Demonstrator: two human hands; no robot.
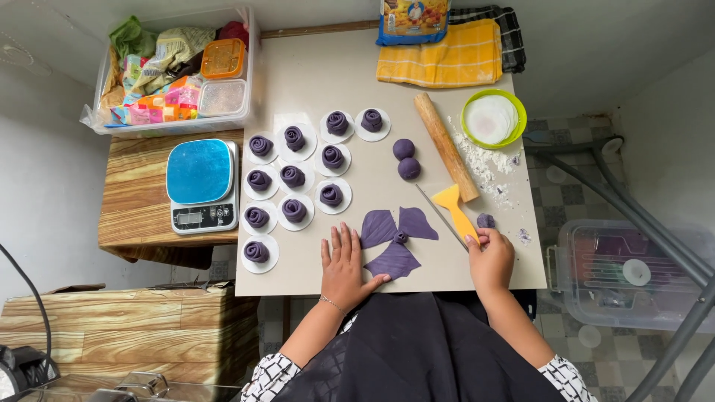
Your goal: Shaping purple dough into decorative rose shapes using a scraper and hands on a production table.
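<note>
Overhead view of a desk (447, 275) during shaping of purple dough. Largest finished group: eleven rolled purple rosettes (293, 176), each on its own white paper round, set in rows across the left half of the desk; by this count most of the visible dough is already formed. In hand: a flattened purple dough sheet (393, 234) cut into three fan-shaped petals joined at a small central knot, lying at the near edge between the hands. The left hand (344, 268) lies flat and open on the desk, its thumb touching the lowest petal; the right hand (489, 257) has its grip closed on a yellow scraper (454, 208) just right of the sheet. Left to work: two dough balls (407, 158) beside the wooden rolling pin (445, 146), and a small scrap (485, 220). Containers: a clear bin (249, 82) holding packets and two lidded tubs; a green bowl (520, 119) of white paper rounds.
</note>
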